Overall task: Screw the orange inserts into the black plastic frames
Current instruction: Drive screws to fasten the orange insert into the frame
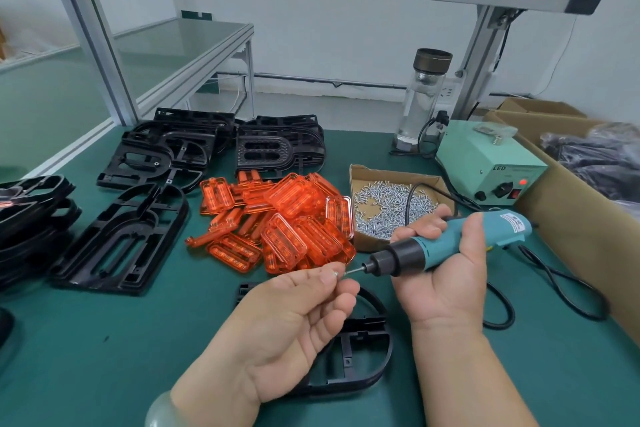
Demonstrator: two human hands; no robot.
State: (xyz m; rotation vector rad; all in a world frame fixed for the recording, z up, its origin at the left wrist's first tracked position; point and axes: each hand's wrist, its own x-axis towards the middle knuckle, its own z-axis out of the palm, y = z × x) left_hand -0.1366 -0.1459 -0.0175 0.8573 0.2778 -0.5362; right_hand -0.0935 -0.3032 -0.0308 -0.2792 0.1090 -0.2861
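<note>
Orange inserts [277,222], translucent, ribbed, rectangular, heaped on green mat [138,340]. Matte black D-shaped frames [166,152] stacked behind, with one frame [363,326] flat beneath both hands. Shallow cardboard tray [391,173] contains small silver screws [384,201]. Left hand [298,319] pinches a screw [336,273] at the bit of the teal screwdriver [438,249], which the right hand [450,284] grips.

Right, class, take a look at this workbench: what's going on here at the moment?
A person is loading a screw onto a driver. The right hand grips a teal electric screwdriver, while the left hand pinches a small screw at the bit's tip. A black plastic frame lies on the green table beneath the hands, partly hidden. The pile of orange inserts and a cardboard tray of screws sit just beyond.
</note>
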